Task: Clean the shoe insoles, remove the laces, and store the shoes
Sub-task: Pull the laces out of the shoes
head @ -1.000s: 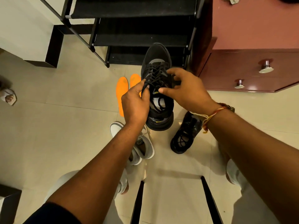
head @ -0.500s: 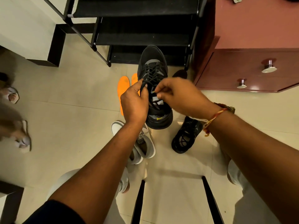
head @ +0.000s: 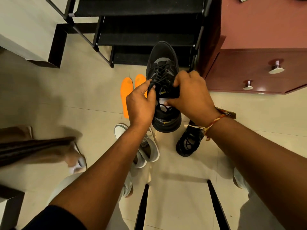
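Black mesh sneaker [head: 162,63] mid-unlacing: left hand [head: 141,104] pinches its black lace [head: 151,86], right hand [head: 193,96] grips it; orange insoles [head: 127,90] out, storage pending.

Held black shoe [head: 162,52]: its midsection was hidden behind the left hand [head: 141,103] and the right hand [head: 191,95]. The lace [head: 150,88] ran out of sight inside the left hand's pinch. An orange insole [head: 140,80], at 12 o'clock of the left hand, was partly covered. The grey-white shoes [head: 149,148] lay partly under the left forearm. At 9 o'clock a figure [head: 41,150] was motion-blurred. The shoe rack [head: 141,22] and the cabinet [head: 257,68] were cut by the edges at 12 and 3 o'clock.
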A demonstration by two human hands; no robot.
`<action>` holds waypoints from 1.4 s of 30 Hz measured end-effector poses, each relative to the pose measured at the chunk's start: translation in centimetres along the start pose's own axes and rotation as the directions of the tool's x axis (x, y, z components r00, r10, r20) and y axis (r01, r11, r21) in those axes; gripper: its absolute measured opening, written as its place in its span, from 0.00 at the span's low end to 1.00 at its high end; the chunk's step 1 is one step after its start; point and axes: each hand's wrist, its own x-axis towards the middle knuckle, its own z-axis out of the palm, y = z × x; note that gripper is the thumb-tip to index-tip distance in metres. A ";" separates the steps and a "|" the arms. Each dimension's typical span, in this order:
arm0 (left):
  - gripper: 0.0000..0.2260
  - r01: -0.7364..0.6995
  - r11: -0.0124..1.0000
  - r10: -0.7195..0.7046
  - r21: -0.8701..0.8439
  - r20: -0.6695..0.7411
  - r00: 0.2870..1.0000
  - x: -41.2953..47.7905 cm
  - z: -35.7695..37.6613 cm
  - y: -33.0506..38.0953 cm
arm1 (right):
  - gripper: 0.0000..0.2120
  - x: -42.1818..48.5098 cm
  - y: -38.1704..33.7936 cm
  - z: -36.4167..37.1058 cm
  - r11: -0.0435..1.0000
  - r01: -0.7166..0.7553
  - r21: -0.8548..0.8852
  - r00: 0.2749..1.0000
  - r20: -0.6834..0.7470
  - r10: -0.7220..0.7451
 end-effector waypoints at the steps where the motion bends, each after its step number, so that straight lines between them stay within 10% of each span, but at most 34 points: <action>1: 0.13 -0.001 1.000 0.001 0.003 0.004 1.000 -0.1 0.0 0.0 | 0.30 0.1 0.1 -0.2 0.998 -0.052 0.019 0.998 0.020 0.052; 8: 0.12 0.016 0.999 -0.014 0.038 -0.050 0.999 0.2 -0.4 0.1 | 0.20 0.7 0.2 -1.6 0.981 -0.192 0.024 0.913 0.371 0.169; 20: 0.13 0.024 0.997 -0.021 0.070 -0.043 0.999 -0.2 -0.4 0.3 | 0.02 0.0 -0.3 -0.5 0.988 -0.074 0.135 0.936 0.351 0.022; 27: 0.12 -0.042 0.999 0.042 -0.002 -0.002 0.999 -0.9 -0.1 0.8 | 0.34 0.1 0.9 0.9 0.969 -0.241 -0.052 0.954 0.173 0.246; 34: 0.13 -0.045 0.998 0.047 -0.046 0.051 0.998 -1.4 1.0 -0.6 | 0.35 0.4 2.0 1.0 0.955 -0.292 -0.056 0.919 0.258 0.297; 42: 0.16 0.110 0.993 -0.119 0.047 0.479 0.870 -3.5 2.8 -4.5 | 0.16 0.0 6.7 5.8 0.938 -0.245 -0.243 0.811 0.479 0.336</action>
